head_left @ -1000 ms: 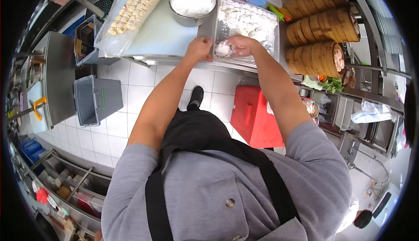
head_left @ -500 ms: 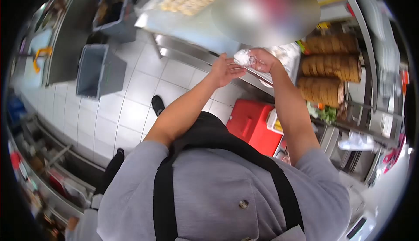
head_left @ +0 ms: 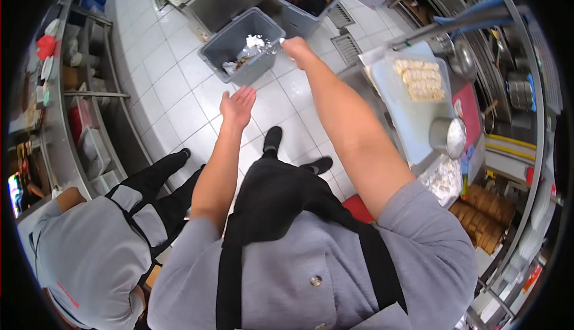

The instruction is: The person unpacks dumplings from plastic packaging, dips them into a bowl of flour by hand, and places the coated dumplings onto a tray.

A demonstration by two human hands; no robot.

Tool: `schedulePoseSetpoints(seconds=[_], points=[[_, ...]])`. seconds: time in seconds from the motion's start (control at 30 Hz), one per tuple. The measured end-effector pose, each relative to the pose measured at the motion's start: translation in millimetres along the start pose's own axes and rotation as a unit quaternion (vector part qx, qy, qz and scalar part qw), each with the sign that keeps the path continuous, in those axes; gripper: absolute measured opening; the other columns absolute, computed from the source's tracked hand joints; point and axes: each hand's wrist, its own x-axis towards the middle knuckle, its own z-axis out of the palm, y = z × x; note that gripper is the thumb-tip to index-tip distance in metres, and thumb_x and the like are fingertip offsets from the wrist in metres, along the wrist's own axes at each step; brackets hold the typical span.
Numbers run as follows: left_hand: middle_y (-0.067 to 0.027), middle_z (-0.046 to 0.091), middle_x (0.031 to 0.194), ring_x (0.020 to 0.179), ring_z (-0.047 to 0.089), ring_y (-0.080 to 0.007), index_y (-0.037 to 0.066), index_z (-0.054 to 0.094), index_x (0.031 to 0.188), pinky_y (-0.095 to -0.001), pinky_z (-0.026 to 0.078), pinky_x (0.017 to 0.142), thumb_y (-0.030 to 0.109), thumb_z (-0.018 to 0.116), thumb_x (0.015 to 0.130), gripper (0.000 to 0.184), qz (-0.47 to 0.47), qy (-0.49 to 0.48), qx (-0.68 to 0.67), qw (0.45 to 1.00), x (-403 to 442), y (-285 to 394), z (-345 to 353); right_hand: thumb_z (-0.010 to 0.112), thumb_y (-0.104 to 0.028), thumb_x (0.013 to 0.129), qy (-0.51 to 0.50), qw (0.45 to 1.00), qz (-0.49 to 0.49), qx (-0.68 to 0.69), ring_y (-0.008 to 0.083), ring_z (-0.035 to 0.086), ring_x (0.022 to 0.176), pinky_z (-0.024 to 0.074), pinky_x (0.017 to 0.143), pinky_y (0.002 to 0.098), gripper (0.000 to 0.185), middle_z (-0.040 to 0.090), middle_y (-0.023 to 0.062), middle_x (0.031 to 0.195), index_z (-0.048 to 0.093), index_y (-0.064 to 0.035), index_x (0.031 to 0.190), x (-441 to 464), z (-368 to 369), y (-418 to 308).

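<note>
My left hand (head_left: 237, 107) is open, palm up and fingers stretched, in front of the near grey bin (head_left: 258, 71). Over the right edge of that bin is my right hand (head_left: 296, 51), seen mostly from its back. A bit of white shows at its fingertips, but how far the fingers are closed is not clear. A white crumbly clump (head_left: 255, 42), with loose white bits around it, appears over the bin's opening, apart from both hands. Whether it is in the air or lying on the contents I cannot tell. Pale scraps (head_left: 229, 67) lie inside the bin.
A second grey bin (head_left: 305, 22) stands behind. To the right, a worktop bears a tray of dumplings (head_left: 420, 79), a metal pot (head_left: 447, 137) and white floury stuff (head_left: 443, 180); bamboo steamers (head_left: 483, 213) are stacked beyond. A co-worker (head_left: 95, 234) is close at my left.
I have turned left from the worktop to the bins. The white clump, held in my right hand before, is now out of it over the near bin. The hands have moved apart.
</note>
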Motion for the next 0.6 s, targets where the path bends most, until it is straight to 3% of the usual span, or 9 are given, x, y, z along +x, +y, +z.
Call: schedulePoseSetpoints(seconds=[0.03, 0.13, 0.2, 0.27, 0.3, 0.37, 0.43, 0.6], points=[[-0.0311, 0.040, 0.138, 0.128, 0.044, -0.0393, -0.014, 0.037, 0.132, -0.0468, 0.037, 0.110, 0.041, 0.020, 0.102, 0.065, 0.007, 0.034, -0.008, 0.999, -6, 15, -17, 0.062, -0.024, 0.085, 0.037, 0.999, -0.010, 0.000, 0.0256, 0.061, 0.085, 0.0461, 0.076, 0.0405, 0.038, 0.065, 0.0163, 0.100, 0.062, 0.0097, 0.101, 15, 17, 2], [-0.0289, 0.045, 0.135, 0.125, 0.048, -0.0369, -0.013, 0.040, 0.130, -0.0452, 0.041, 0.107, 0.037, 0.022, 0.102, 0.060, 0.016, 0.088, -0.011, 0.996, -22, 34, -53, 0.063, -0.022, 0.084, 0.020, 0.995, -0.077, 0.054, 0.0249, 0.060, 0.083, 0.0462, 0.075, 0.0402, 0.034, 0.066, 0.0150, 0.091, 0.063, 0.0088, 0.098, -2, 32, -9], [-0.0273, 0.048, 0.133, 0.122, 0.050, -0.0353, -0.012, 0.041, 0.129, -0.0438, 0.043, 0.105, 0.035, 0.024, 0.102, 0.057, 0.013, 0.100, -0.007, 0.995, -20, 29, -61, 0.063, -0.018, 0.084, 0.036, 0.995, -0.063, 0.061, 0.0199, 0.059, 0.079, 0.0457, 0.071, 0.0357, 0.025, 0.066, 0.0118, 0.084, 0.066, 0.0050, 0.094, -11, 30, -12], [-0.0243, 0.052, 0.127, 0.114, 0.055, -0.0330, -0.010, 0.044, 0.128, -0.0407, 0.047, 0.099, 0.033, 0.026, 0.102, 0.053, -0.041, 0.085, 0.042, 0.995, -12, 11, -56, 0.063, -0.013, 0.083, -0.003, 0.978, -0.046, 0.204, 0.0134, 0.057, 0.073, 0.0439, 0.065, 0.0305, 0.014, 0.066, 0.0065, 0.084, 0.068, -0.0007, 0.088, -11, 21, 1], [-0.0226, 0.058, 0.118, 0.106, 0.059, -0.0306, -0.007, 0.051, 0.121, -0.0375, 0.048, 0.093, 0.034, 0.032, 0.101, 0.049, -0.062, 0.076, 0.061, 0.993, -9, -1, -49, 0.063, -0.013, 0.083, 0.010, 0.977, -0.044, 0.209, 0.0134, 0.057, 0.073, 0.0439, 0.065, 0.0305, 0.014, 0.066, 0.0065, 0.084, 0.068, -0.0007, 0.088, -13, 16, 11], [-0.0219, 0.058, 0.117, 0.105, 0.059, -0.0300, -0.007, 0.051, 0.121, -0.0371, 0.048, 0.092, 0.033, 0.034, 0.101, 0.048, -0.095, 0.026, 0.123, 0.987, -5, -24, -29, 0.063, -0.010, 0.082, -0.009, 0.971, -0.074, 0.226, 0.0092, 0.055, 0.068, 0.0421, 0.060, 0.0274, 0.012, 0.066, 0.0018, 0.082, 0.070, -0.0056, 0.091, -22, -11, 46], [-0.0202, 0.060, 0.115, 0.104, 0.060, -0.0281, -0.005, 0.052, 0.122, -0.0358, 0.049, 0.092, 0.031, 0.037, 0.100, 0.045, -0.142, -0.065, 0.207, 0.966, 4, -63, -6, 0.064, -0.012, 0.081, 0.039, 0.983, -0.088, 0.157, 0.0100, 0.055, 0.066, 0.0427, 0.058, 0.0293, 0.016, 0.066, 0.0000, 0.079, 0.072, -0.0070, 0.094, -66, -49, 65], [-0.0183, 0.060, 0.118, 0.108, 0.059, -0.0256, -0.003, 0.052, 0.125, -0.0345, 0.048, 0.094, 0.030, 0.040, 0.100, 0.043, -0.226, -0.162, 0.374, 0.885, -18, -159, 56, 0.060, -0.017, 0.085, 0.196, 0.969, -0.144, 0.039, 0.0141, 0.062, 0.073, 0.0489, 0.067, 0.0337, 0.022, 0.071, 0.0072, 0.085, 0.071, -0.0073, 0.102, -197, -161, 161]])
